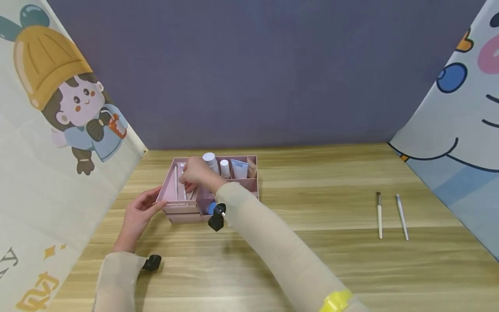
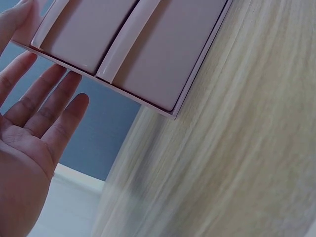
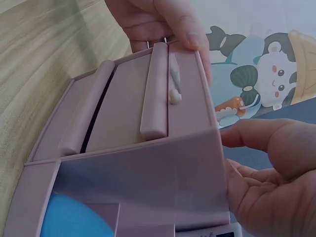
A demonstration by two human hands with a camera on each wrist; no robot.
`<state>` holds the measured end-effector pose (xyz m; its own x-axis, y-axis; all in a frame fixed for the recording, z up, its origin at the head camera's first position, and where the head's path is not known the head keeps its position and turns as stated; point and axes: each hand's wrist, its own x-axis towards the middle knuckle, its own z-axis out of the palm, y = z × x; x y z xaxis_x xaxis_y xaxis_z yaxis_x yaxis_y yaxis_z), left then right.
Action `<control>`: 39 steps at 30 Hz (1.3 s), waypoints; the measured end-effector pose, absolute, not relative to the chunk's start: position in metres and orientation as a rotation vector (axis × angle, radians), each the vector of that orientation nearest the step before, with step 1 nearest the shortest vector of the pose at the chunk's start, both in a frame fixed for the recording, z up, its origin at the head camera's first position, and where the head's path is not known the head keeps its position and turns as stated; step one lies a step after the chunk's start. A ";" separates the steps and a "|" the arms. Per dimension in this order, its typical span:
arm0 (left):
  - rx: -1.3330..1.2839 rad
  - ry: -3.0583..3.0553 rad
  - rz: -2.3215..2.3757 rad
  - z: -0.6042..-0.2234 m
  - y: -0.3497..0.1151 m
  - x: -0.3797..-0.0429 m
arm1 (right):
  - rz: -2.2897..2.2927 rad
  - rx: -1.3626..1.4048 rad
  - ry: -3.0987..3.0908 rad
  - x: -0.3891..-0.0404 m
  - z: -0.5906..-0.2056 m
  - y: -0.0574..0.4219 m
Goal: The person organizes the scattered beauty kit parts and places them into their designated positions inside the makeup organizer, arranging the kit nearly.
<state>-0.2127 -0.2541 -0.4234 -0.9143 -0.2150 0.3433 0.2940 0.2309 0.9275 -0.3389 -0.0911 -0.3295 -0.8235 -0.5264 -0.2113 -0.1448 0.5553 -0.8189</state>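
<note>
A pink cosmetics organizer [image 1: 257, 173] stands on the wooden table, with drawer fronts [image 2: 163, 64] at its left front. My left hand [image 1: 142, 212] holds its front left corner, thumb on the front edge and fingers along the side. My right hand [image 1: 199, 173] reaches into the left upper compartment, fingers curled at a slim white brush [image 1: 185, 194]. The right wrist view hides those fingertips partly behind the pink wall. Another slim white stick [image 1: 176, 184] lies to its left. A small white-and-grey piece [image 3: 175, 89] shows at the upper front.
The organizer also holds a white-capped jar [image 1: 209, 157], a small white-capped bottle [image 1: 225, 168], a pale blue tube [image 1: 239, 169] and a blue round item [image 1: 211, 208]. Two brushes lie at the right, one dark-tipped [image 1: 380, 216], one pale [image 1: 402, 217]. A dark panel [image 1: 253, 78] closes the back.
</note>
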 end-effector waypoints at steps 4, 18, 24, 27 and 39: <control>-0.077 -2.082 -1.750 -0.423 -0.253 -0.213 | -1.229 -0.517 2.314 -0.338 -0.329 -0.090; -0.079 -2.120 -1.718 -0.424 -0.258 -0.212 | -1.481 -0.588 2.106 -0.330 -0.333 -0.078; -0.078 -2.106 -1.735 -0.422 -0.258 -0.210 | -1.600 -0.688 1.957 -0.331 -0.333 -0.060; -0.069 -2.113 -1.730 -0.421 -0.257 -0.210 | -1.594 -0.750 1.954 -0.331 -0.331 -0.047; -0.049 -2.160 -1.664 -0.422 -0.259 -0.209 | -1.425 -0.945 2.097 -0.330 -0.328 -0.005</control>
<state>-0.2094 -0.2589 -0.4222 -0.9146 -0.2185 0.3402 0.2733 0.2859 0.9184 -0.3296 -0.0048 -0.3278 -0.6739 -0.7384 0.0232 -0.2933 0.2386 -0.9258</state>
